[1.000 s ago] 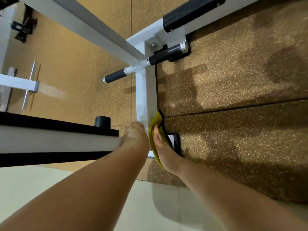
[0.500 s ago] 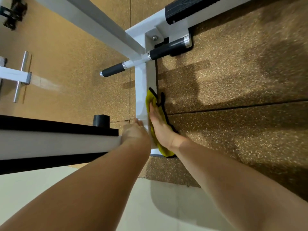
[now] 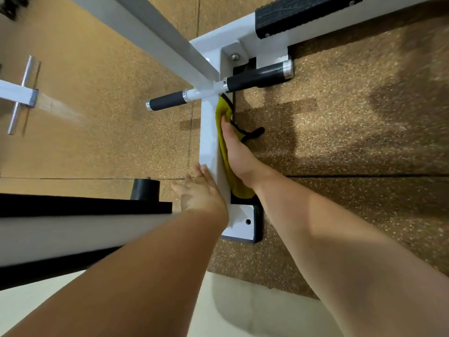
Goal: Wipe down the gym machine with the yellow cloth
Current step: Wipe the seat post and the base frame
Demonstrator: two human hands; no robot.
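Note:
A white upright post (image 3: 209, 132) of the gym machine runs down the middle of the head view to a white foot plate (image 3: 243, 227) on the floor. The yellow cloth (image 3: 222, 113), edged in black, lies flat against the post's right face. My right hand (image 3: 237, 152) presses the cloth onto the post with straight fingers. My left hand (image 3: 199, 190) rests flat on the post's left edge, fingers straight. The cloth's top reaches just under a crossbar with black grips (image 3: 255, 80).
A black-padded bench edge (image 3: 85, 205) juts in from the left beside a black rubber stopper (image 3: 145, 189). A grey diagonal beam (image 3: 155, 32) and a black tread pad (image 3: 303, 10) sit above. Speckled brown rubber flooring (image 3: 340, 132) surrounds the base, and pale tile (image 3: 230, 312) lies below.
My right hand has slid the cloth along the post from near the foot plate toward the crossbar. The left hand stayed on the post, its fingers now spread flatter.

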